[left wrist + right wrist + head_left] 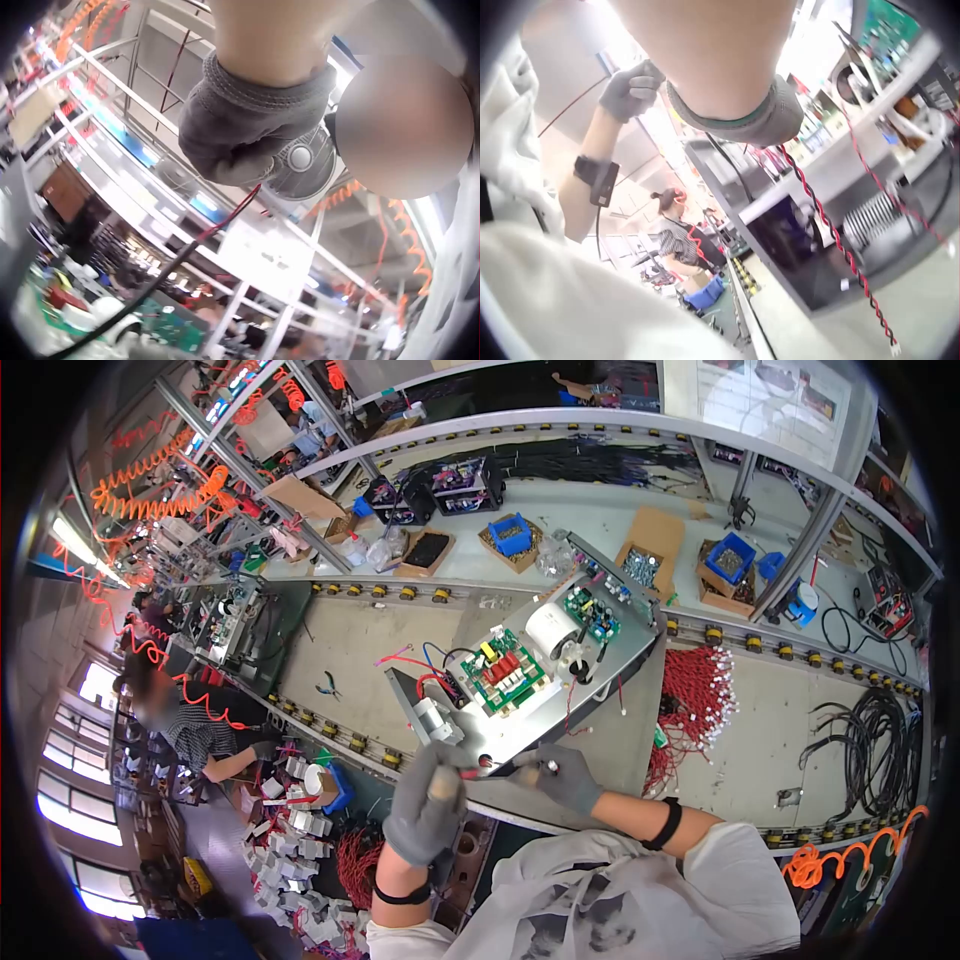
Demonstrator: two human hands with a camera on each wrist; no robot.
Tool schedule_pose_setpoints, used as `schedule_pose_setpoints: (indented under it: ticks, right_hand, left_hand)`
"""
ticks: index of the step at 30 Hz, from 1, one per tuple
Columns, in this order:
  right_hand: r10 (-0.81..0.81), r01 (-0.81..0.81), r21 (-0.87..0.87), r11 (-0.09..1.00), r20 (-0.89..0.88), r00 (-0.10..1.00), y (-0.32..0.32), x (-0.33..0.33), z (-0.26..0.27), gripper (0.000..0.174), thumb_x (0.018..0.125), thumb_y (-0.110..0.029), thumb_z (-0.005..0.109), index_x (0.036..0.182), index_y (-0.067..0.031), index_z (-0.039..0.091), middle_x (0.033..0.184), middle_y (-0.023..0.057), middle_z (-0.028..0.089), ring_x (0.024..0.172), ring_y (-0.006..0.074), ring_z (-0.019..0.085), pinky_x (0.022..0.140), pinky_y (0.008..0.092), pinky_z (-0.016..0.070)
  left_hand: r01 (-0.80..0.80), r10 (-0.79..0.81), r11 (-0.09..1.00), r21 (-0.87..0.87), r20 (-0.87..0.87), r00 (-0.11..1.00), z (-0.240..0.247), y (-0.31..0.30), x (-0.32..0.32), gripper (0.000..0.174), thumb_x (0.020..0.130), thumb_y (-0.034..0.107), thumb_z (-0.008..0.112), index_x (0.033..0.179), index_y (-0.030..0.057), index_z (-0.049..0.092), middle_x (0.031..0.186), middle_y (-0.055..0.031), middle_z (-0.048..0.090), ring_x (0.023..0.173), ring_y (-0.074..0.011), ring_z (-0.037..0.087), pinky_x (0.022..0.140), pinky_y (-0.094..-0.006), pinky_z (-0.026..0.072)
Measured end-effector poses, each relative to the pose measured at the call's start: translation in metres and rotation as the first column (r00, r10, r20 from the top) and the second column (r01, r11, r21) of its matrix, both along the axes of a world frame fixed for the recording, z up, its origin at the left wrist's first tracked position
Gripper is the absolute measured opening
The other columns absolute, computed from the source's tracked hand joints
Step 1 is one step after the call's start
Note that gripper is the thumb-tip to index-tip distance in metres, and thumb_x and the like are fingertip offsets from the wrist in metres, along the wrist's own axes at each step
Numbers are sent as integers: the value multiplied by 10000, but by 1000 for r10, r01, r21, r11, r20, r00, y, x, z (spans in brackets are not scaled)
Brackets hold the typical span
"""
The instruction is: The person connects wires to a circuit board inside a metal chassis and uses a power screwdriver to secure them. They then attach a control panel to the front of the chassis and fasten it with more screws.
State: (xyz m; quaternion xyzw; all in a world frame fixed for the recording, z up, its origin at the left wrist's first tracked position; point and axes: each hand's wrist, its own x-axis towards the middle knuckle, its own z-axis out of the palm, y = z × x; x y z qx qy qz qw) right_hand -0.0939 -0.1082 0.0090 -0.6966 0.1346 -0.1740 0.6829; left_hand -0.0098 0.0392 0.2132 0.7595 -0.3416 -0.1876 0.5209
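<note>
In the head view, my grey-gloved left hand (pixel 428 810) is raised at the near left corner of a metal chassis (pixel 500 736), fingers curled. The left wrist view shows it gripping thin red and black wires (pixel 225 223), which run into a black cable. My gloved right hand (pixel 567 780) is at the chassis's near edge, pinching a twisted red-black wire (pixel 832 232) that hangs down to a white connector (pixel 895 349). On the chassis are a green circuit board (pixel 505 672), a white cylinder (pixel 551 630) and a white block (pixel 438 722). The right fingertips are mostly hidden in the right wrist view.
Red wires with white connectors (pixel 695 695) lie right of the chassis, black cables (pixel 868 745) farther right. Blue bins (pixel 510 535) and cardboard boxes stand on the back shelf. White parts (pixel 300 850) are heaped at lower left. Another person (pixel 205 735) works at the left.
</note>
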Motion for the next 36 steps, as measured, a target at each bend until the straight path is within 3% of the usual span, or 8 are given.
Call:
schedule_pose_setpoints:
  ticks: [7,8,14,25,29,31,32,36]
  right_hand:
    - [531,-487,-212,847,370,762,-32,6,106,272,765,-143,713,1009,-52,633,816,54,646,679,143,596,623,273,472]
    - [502,-471,-176,865,303,810,-40,3,123,213,788,-134,680,976,-44,637,844,72,655,742,142,610,670,275,477]
    - [-113,103,76,992,149,982,-115,39,176,183,844,-207,612,918,-41,623,710,-8,565,609,78,484,571,243,417]
    - [-200,209,-621,755,85,976,-192,52,151,283,716,-181,697,985,-117,637,844,48,637,742,184,608,685,326,476]
    - [-173,-136,-949,286,-190,966,-202,56,151,134,740,-167,644,868,-128,652,937,89,603,833,275,619,680,378,501]
    - [-133,-38,-999,-31,-33,991,-200,63,146,78,756,-142,608,816,-117,650,948,87,575,865,244,615,667,369,506]
    - [-131,-46,-999,-28,-42,990,-201,69,140,78,756,-142,608,816,-117,650,948,87,575,865,244,615,667,369,506]
    - [-381,-183,-976,-118,-126,916,-212,97,114,79,768,-136,595,828,-119,645,978,87,577,887,248,612,670,382,501]
  left_hand:
    - [271,-248,903,-332,111,962,31,-41,-14,483,912,480,468,911,-2,484,794,-62,478,619,-98,461,548,-220,359]
    - [94,-153,900,-426,-107,982,30,-49,-24,471,919,443,476,1025,-16,473,813,-58,456,623,-106,468,579,-240,387]
    - [-77,129,987,-141,412,902,-111,-82,4,415,905,270,496,1215,-4,474,1065,-222,577,891,-344,604,795,-395,476]
    - [-279,340,936,-214,352,872,-140,-85,29,295,926,232,466,1046,-13,577,922,-194,596,849,-307,591,768,-349,450]
    - [-354,437,882,-311,263,860,-136,-97,35,265,905,203,489,1028,-15,575,911,-165,583,862,-317,566,788,-385,434]
    - [-583,745,652,-484,553,374,-129,-117,26,177,821,90,539,963,17,615,852,-139,554,821,-338,526,750,-435,419]
    - [-482,533,795,-369,803,265,-207,-124,29,230,768,89,570,993,64,609,870,-112,517,879,-318,472,797,-422,379]
    - [-37,28,999,1,619,785,-214,-171,10,426,767,181,594,1166,58,510,1201,-163,489,1035,-318,489,853,-430,416]
